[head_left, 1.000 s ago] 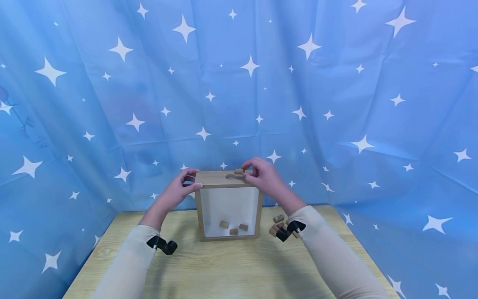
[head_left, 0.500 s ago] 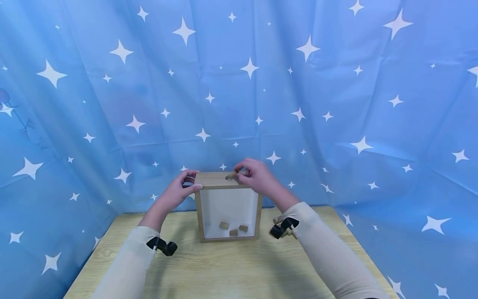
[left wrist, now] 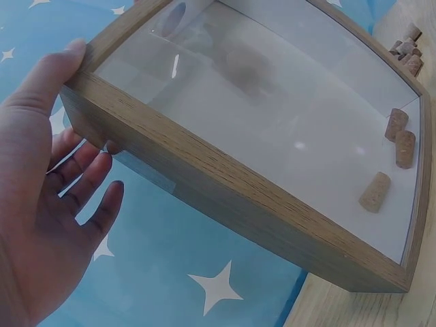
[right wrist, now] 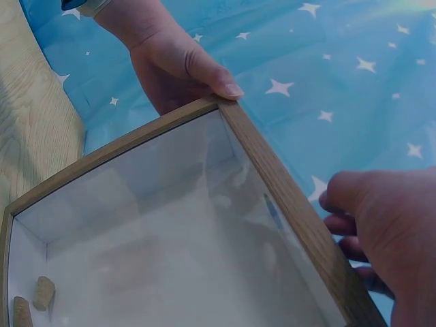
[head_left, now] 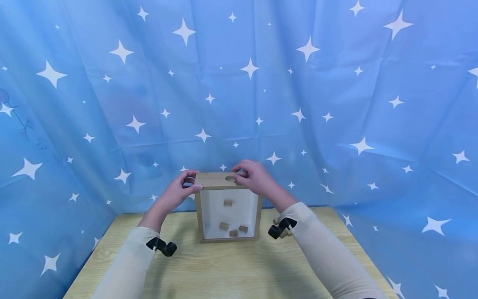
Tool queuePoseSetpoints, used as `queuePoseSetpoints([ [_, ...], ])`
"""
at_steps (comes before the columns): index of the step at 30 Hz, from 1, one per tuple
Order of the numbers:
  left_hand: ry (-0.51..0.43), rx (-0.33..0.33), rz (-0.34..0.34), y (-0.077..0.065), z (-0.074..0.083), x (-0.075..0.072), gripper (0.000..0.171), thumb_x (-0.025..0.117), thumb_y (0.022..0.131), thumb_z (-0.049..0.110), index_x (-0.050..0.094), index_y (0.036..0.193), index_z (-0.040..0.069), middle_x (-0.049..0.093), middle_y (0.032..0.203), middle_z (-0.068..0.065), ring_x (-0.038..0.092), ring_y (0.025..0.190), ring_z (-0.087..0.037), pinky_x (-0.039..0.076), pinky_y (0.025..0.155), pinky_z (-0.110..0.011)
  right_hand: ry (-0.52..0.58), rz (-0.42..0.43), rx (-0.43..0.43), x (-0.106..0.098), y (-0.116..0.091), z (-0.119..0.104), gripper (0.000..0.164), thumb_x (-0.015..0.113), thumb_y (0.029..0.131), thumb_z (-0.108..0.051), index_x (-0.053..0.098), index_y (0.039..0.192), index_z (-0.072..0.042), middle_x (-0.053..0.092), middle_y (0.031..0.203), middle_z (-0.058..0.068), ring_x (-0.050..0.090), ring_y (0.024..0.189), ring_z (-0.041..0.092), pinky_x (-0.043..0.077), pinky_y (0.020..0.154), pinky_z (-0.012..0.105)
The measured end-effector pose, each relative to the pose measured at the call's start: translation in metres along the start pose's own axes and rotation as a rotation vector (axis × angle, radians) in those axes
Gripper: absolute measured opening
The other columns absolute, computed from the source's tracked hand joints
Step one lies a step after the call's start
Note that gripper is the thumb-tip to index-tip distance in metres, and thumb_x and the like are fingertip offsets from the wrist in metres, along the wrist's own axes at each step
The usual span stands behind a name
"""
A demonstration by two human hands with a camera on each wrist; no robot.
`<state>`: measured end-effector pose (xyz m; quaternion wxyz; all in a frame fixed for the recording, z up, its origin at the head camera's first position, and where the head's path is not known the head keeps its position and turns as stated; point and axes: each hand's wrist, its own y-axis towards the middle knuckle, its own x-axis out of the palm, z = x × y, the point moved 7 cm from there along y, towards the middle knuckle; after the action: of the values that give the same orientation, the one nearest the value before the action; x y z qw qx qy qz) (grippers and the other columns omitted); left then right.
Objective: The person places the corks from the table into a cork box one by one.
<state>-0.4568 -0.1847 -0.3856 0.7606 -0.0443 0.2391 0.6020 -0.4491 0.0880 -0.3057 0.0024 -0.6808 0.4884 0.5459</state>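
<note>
A wooden-framed shadow box [head_left: 199, 216] with a clear front and a round hole [head_left: 230, 178] in its top stands upright on the table. Gripping its upper left corner is my left hand [head_left: 175, 193], thumb on the front edge and fingers toward the back. My right hand [head_left: 255, 176] hovers at the hole with fingers loosely bent and nothing visible between them. Inside, one cork [head_left: 228, 203] is in mid-air below the hole. Three more lie at the bottom, among them a cork [left wrist: 375, 192] apart from the other two in the left wrist view.
Several loose corks [left wrist: 409, 54] lie on the table right of the box, mostly hidden by my right wrist in the head view. The pale wooden table [head_left: 224, 270] reaches back to a blue star-patterned curtain [head_left: 239, 104].
My right hand moved left to the hole with a cork, tipped it in and let it go; the cork is now dropping inside the box. My left hand stayed on the corner.
</note>
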Motion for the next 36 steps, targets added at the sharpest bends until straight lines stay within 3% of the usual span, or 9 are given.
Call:
queuePoseSetpoints([
  [10,0.000,0.007,0.002,0.000,0.000,0.001,0.074,0.079,0.104,0.046,0.047,0.163,0.015,0.050,0.151,-0.020,0.050,0.141,-0.045,0.048,0.113,-0.058,0.036,0.060,0.015,-0.012,-0.011,0.002,0.014,0.076,0.101,-0.004,0.081,0.114,-0.005,0.073,0.110,0.003,0.061,0.080,0.015,0.056,0.069,0.034],
  [24,0.010,0.008,0.003,0.000,0.000,-0.001,0.073,0.078,0.104,0.046,0.047,0.163,0.016,0.050,0.150,-0.020,0.051,0.140,-0.044,0.049,0.111,-0.055,0.058,0.223,0.004,-0.046,-0.055,0.008,0.009,0.078,0.100,0.000,0.080,0.108,-0.002,0.073,0.105,0.002,0.060,0.080,0.017,0.053,0.070,0.030],
  [30,0.019,0.005,0.003,0.000,0.000,-0.001,0.074,0.079,0.104,0.047,0.047,0.163,0.015,0.050,0.151,-0.020,0.051,0.140,-0.044,0.050,0.111,-0.056,0.053,0.289,0.035,-0.054,-0.080,0.029,0.011,0.080,0.097,0.004,0.080,0.106,-0.003,0.072,0.099,0.004,0.058,0.076,0.016,0.051,0.068,0.028],
  [36,0.017,0.004,0.005,-0.001,0.002,-0.001,0.075,0.079,0.104,0.047,0.047,0.163,0.016,0.051,0.151,-0.019,0.051,0.140,-0.044,0.049,0.111,-0.057,0.014,0.270,0.112,-0.055,-0.105,0.051,0.011,0.082,0.099,0.000,0.080,0.106,-0.008,0.071,0.099,0.002,0.059,0.075,0.017,0.051,0.065,0.029],
])
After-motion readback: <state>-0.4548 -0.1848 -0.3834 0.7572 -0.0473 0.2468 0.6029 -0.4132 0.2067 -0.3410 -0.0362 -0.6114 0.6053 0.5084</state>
